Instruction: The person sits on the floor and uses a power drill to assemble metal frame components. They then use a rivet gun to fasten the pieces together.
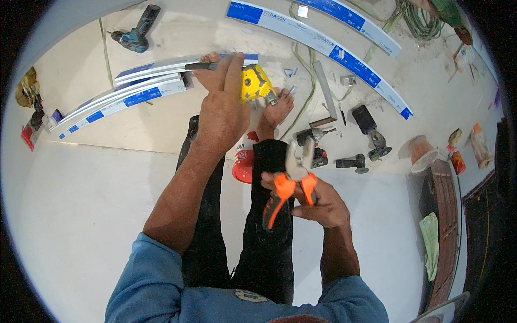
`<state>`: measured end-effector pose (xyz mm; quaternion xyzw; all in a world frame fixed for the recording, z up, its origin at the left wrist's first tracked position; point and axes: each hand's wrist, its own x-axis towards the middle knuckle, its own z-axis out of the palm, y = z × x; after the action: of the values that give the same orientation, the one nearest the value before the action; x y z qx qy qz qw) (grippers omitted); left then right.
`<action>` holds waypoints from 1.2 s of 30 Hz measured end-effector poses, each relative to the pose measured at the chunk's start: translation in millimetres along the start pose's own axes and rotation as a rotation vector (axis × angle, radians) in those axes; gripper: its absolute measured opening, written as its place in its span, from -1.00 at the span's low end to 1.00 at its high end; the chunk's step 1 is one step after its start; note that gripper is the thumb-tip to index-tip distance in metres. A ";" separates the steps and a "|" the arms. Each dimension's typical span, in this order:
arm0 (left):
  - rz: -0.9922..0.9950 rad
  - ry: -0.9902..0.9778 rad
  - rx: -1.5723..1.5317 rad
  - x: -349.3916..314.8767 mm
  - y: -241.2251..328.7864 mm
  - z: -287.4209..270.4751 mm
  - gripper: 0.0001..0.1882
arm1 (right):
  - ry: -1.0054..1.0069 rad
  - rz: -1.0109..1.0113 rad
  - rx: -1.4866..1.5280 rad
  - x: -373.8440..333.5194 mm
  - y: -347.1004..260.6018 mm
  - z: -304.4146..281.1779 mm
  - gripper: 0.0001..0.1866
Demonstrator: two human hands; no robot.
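My left hand (226, 110) is closed around a hand riveter, its worn yellow head (256, 84) and short metal nose on the right of the fist. A dark handle of it sticks out to the left. My right hand (323, 202) grips a pair of pliers (295, 171) with orange and black handles. Their pale grey jaws point away from me, spread apart and a little blurred. Below the left hand lie white strips (156, 89) with blue film, beside my bare feet. A red and white bucket (243, 166) stands between my legs.
A drill (137, 32) lies far left. Long blue-and-white strips (323, 46) curve across the far right. Right of my feet are another drill (312, 137), grinders (371, 132) (351, 162) and a metal angle piece (326, 94). Green cord (423, 21) and a plastic tub (421, 154) lie further right.
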<state>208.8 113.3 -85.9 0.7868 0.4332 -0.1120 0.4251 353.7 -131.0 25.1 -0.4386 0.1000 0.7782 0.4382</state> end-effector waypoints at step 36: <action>0.153 0.033 0.225 -2.3 -1.6 -1.7 -0.14 | 0.270 0.221 -0.329 22.2 -39.3 27.4 -0.60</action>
<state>205.9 113.7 -84.5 0.8618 0.3638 -0.1142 0.3345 362.5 -79.5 33.3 -0.5904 0.0768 0.7616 0.2559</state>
